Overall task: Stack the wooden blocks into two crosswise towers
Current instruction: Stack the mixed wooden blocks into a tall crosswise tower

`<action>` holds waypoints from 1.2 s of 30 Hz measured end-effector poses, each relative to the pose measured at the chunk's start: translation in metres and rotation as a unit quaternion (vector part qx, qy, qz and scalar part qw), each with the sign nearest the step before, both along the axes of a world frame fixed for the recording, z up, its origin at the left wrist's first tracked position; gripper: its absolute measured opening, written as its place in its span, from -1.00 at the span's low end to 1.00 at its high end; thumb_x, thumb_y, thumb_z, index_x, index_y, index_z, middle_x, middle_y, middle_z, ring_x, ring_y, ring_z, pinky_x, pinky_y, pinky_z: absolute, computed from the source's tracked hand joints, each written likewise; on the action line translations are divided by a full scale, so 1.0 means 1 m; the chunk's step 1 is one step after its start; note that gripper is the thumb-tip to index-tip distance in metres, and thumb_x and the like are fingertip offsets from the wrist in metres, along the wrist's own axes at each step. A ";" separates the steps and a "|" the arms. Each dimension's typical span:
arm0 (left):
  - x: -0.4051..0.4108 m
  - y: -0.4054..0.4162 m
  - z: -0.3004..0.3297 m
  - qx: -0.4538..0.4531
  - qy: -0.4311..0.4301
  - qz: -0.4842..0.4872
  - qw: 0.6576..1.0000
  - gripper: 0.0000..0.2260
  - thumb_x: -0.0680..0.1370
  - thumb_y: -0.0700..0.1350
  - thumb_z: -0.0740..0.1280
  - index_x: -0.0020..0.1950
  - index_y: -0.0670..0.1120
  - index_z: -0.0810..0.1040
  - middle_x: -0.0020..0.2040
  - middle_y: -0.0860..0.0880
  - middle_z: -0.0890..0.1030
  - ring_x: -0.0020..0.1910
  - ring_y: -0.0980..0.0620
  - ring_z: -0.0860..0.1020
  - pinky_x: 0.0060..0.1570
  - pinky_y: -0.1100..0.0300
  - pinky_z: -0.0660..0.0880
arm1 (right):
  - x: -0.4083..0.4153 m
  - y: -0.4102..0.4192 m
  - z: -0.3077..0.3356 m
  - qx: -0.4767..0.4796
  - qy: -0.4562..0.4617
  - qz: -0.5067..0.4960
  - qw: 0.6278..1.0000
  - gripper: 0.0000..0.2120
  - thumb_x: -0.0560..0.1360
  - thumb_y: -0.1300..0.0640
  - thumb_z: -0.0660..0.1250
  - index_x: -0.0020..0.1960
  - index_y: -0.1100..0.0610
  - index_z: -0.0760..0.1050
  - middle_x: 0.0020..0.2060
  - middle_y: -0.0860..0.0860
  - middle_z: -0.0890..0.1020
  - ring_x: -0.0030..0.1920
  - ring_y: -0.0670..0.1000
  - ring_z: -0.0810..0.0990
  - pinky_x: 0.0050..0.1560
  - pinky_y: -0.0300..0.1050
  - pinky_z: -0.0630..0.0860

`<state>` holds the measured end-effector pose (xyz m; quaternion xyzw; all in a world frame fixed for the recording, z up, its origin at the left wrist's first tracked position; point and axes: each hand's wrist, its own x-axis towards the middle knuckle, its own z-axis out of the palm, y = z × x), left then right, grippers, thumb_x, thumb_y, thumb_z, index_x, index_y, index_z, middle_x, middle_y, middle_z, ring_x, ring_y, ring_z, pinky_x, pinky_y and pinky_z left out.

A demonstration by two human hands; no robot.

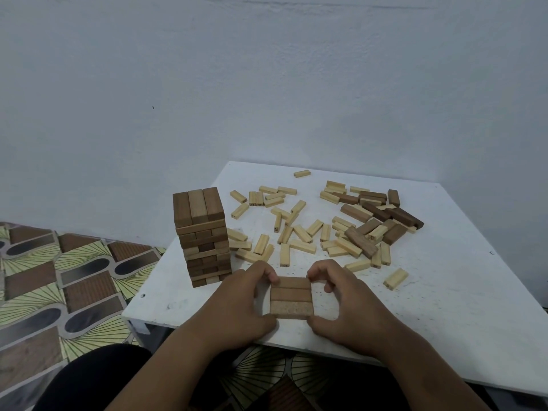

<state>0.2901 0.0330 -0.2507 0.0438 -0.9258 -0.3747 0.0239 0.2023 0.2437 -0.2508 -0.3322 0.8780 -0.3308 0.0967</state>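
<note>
Tower stands far left on the desk, near its left edge: many crosswise layers of three, mostly dark wood, top layer running away from the camera. Some mid-layers look slightly offset, so it is judged easy to knock; nothing beside it should be bumped.

Left hand is curled against the left end of the new layer, fingertips at its far corner, thumb side at the near corner. The layer is three dark blocks lying flat, side by side and touching, long axis left-right, at the near desk edge. Right hand mirrors this on the right end, fingers bent onto the far corner. Both hands are narrowed onto the layer, squeezing it square, not lifting.

Handling, as judged: blocks are rigid, light, smooth-faced, not fragile. They slide easily on the painted desk and on each other, so alignment is best done by pressing on end faces. Single blocks are best pinched across the long sides at mid-length.

To the right, loose blocks lie scattered: many small pale ones, with larger dark ones heaped at the far right.
</note>
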 end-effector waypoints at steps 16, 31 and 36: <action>0.009 0.014 0.042 0.184 0.190 0.026 0.964 -0.56 0.48 -0.20 0.46 0.14 0.15 0.29 0.25 0.27 0.55 -0.10 -0.09 0.45 -0.12 0.11 0.50 | 0.006 0.009 0.053 -0.226 -0.021 -0.032 0.973 -0.44 0.37 0.32 0.53 0.13 -0.15 0.37 0.14 -0.13 0.65 0.02 0.05 0.52 0.00 0.02 0.41; 0.045 -0.050 0.096 0.159 0.328 0.143 0.920 -0.63 0.43 0.11 0.36 0.13 0.16 0.25 0.32 0.23 0.53 0.03 -0.09 0.48 -0.04 0.01 0.43 | 0.016 -0.093 0.118 -0.315 0.000 0.069 0.947 -0.55 0.46 0.19 0.48 0.17 -0.19 0.36 0.09 -0.23 0.67 -0.06 -0.10 0.53 -0.04 -0.20 0.36; 0.046 -0.066 0.088 0.175 0.294 0.187 0.921 -0.68 0.55 -0.03 0.35 0.14 0.17 0.24 0.32 0.31 0.51 0.08 -0.05 0.50 0.21 -0.17 0.42 | 0.013 -0.119 0.110 -0.299 -0.017 0.062 0.952 -0.58 0.46 0.13 0.48 0.18 -0.17 0.36 0.06 -0.30 0.66 -0.12 -0.15 0.49 -0.06 -0.24 0.34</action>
